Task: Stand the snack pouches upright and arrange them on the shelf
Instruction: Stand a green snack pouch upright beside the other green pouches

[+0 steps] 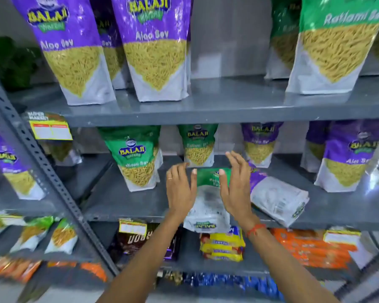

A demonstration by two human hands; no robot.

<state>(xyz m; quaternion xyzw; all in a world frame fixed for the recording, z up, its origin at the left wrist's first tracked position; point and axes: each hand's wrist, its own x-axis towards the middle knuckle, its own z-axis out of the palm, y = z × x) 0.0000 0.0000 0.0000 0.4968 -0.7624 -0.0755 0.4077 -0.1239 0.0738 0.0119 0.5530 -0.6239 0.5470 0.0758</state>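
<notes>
The left hand [179,189] and right hand [235,189] flank a fallen green Ratlami Sev pouch [208,202] on the middle shelf [123,206]. Both hands are spread, palms facing inward, thumbs resting near its green top; they look poised beside it rather than clamped, though whether the palms already touch its sides I cannot tell.

The pouch lies flat, back upward, its white bottom hanging over the near shelf edge. It should handle as light, crinkly and slick, with brittle sev inside that shifts and crushes, so a gentle two-sided hold on the side seams, low toward the gusset, looks the best way to tip it onto its base.

Its upper band is green with white lettering, the rest pale and printed. Just right of it lies a purple Aloo Sev pouch [278,197], also flat and angled. Further back, upright green pouches [137,158] stand on the left and purple ones [348,158] on the right.
</notes>
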